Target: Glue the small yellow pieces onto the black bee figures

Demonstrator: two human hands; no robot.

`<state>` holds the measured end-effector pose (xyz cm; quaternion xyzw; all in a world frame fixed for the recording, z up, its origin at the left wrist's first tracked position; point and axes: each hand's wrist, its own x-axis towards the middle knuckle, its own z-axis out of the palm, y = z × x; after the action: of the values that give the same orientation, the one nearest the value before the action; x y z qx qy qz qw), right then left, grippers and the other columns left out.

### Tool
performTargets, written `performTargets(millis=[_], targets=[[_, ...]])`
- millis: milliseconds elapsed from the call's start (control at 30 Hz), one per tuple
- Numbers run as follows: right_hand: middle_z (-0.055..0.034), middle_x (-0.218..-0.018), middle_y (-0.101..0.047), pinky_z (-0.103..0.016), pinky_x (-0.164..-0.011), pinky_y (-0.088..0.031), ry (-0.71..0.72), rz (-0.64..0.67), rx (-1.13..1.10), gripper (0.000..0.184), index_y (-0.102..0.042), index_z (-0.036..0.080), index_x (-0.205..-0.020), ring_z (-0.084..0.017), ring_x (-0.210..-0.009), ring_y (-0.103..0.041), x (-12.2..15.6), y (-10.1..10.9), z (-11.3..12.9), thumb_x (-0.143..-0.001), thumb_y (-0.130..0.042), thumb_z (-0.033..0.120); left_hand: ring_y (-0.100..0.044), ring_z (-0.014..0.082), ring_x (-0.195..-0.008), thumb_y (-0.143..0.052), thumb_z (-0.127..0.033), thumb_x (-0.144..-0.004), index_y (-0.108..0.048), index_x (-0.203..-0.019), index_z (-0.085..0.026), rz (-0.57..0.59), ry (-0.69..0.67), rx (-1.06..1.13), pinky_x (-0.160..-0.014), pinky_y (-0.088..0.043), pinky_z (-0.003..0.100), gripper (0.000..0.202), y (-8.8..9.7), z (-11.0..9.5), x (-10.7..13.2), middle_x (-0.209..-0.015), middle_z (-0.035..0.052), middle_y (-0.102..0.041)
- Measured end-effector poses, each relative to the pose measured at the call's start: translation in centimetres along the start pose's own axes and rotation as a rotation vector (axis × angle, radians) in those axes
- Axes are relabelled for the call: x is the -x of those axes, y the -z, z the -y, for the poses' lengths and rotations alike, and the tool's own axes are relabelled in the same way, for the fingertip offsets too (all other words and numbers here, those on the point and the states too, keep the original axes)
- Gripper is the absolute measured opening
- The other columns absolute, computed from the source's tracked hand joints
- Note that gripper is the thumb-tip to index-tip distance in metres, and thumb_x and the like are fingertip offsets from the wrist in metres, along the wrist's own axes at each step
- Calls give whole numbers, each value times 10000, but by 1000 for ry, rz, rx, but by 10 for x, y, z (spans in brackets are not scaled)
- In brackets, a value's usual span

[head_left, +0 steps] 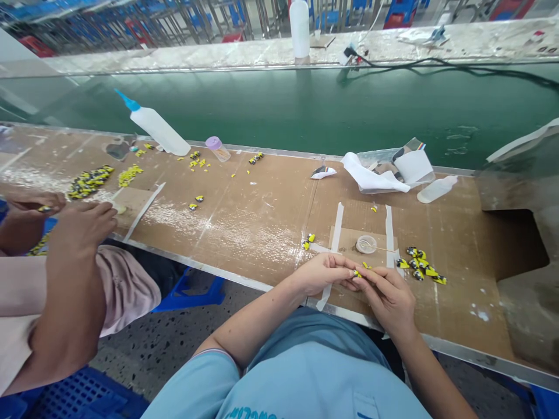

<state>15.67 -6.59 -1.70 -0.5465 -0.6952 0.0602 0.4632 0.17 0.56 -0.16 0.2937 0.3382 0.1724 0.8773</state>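
Observation:
Over the front of the cardboard-covered bench, my left hand (325,273) and my right hand (392,295) meet fingertip to fingertip. Pinched between them is a small yellow-and-black piece (357,273); its exact kind is too small to make out. Another yellow bit (367,265) shows at my right fingertips. Just beyond my hands sits a small clear round dish (365,244) with a thin stick (384,249) leaning across its rim. Several yellow-and-black pieces (421,265) lie in a group right of my right hand. A few more (308,241) lie beyond my left wrist.
A co-worker's hands (82,224) are at the left, near piles of pieces (91,181). Toward the back are a blue-tipped bottle (159,131), a purple-lidded jar (217,149), a tray with white paper (388,171) and a white bottle (437,189). A green conveyor belt (262,110) runs behind.

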Motion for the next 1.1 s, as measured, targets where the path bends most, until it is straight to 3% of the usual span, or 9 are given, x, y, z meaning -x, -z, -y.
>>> performTargets(millis=[333,600,867,967,1100], targets=[[-22,-764,-631,-231,-580,-501,-32,1,7,153,-701,235,-966,-115,-660,-600,-1,1,1,-853,-598,248,-657,117,-662,-817,-448,-560,-710,-871,-83,81,5,1,-746,-514,248,491,3,-1,0,-717,74,-706],[-23,-785,-638,-225,-606,-503,58,24,56,143,-675,221,-967,-111,-683,-606,-1,2,1,-862,-593,274,-638,102,-612,-845,-394,-525,-701,-829,-81,31,-14,-15,-704,-506,240,459,3,1,0,-699,56,-700],[-23,-771,-641,-259,-620,-482,143,84,178,145,-659,232,-932,-126,-665,-594,-6,24,-4,-892,-544,310,-639,114,-651,-818,-480,-515,-663,-943,-128,34,-51,-92,-708,-497,271,576,1,11,0,-766,45,-694],[-33,-762,-638,-278,-617,-461,158,52,305,168,-661,219,-888,-141,-651,-573,-5,35,-21,-882,-553,347,-604,121,-626,-721,-465,-676,-653,-897,-136,-85,-155,-308,-660,-485,274,402,5,10,4,-691,32,-653],[-56,-708,-609,-301,-593,-437,143,28,505,274,-659,188,-793,-173,-630,-544,-2,46,-41,-890,-521,404,-588,169,-816,-579,-214,-796,-674,-845,-185,-470,-496,-915,-795,-455,303,111,17,-11,19,-828,61,-658]])
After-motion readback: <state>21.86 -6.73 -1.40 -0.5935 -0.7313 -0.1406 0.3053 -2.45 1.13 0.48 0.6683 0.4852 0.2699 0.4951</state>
